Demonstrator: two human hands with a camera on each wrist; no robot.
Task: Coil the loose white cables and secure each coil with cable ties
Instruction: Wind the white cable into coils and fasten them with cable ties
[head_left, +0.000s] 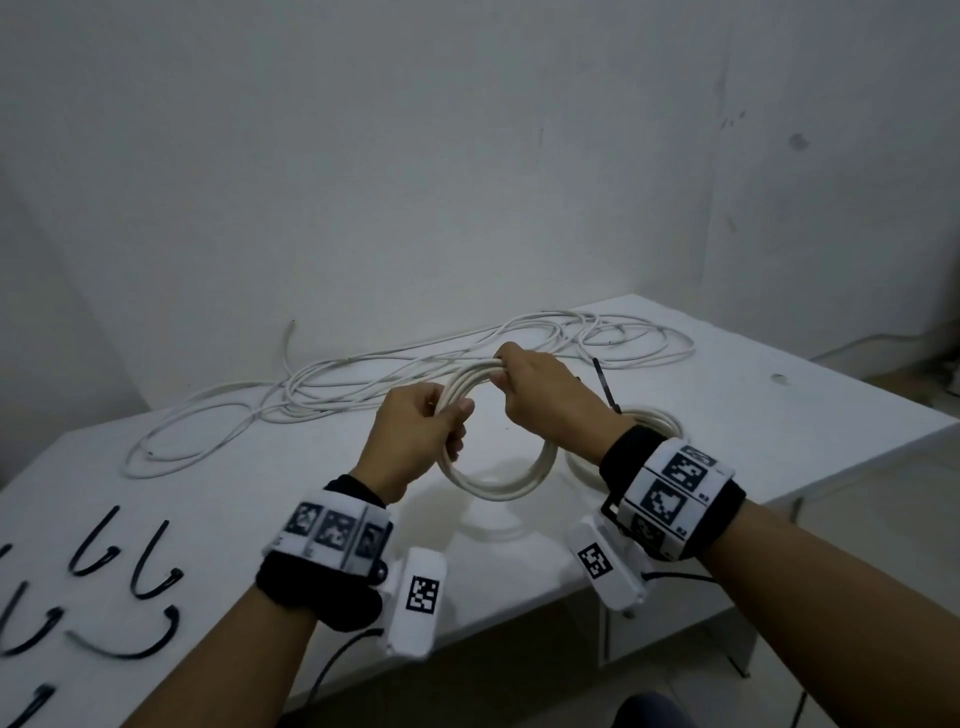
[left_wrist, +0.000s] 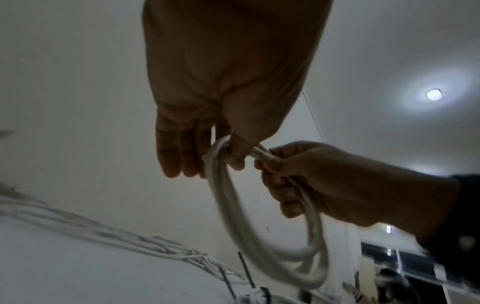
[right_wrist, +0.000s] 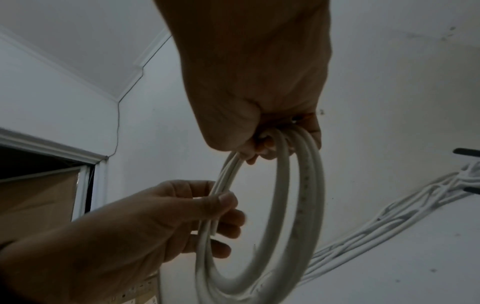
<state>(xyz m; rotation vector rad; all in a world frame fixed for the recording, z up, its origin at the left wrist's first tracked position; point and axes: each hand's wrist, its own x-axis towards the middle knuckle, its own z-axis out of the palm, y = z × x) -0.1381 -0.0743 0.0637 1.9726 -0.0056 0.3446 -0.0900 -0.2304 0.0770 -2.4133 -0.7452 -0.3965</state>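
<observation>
White cable coil (head_left: 498, 457) upright above table, loose cables (head_left: 415, 364) sprawled behind, black ties (head_left: 130, 561) left.

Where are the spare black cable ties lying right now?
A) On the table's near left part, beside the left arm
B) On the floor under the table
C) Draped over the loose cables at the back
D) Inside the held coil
A: the black cable ties lie scattered on the white table at its near left, while both hands, left hand and right hand, hold the white coil.
</observation>
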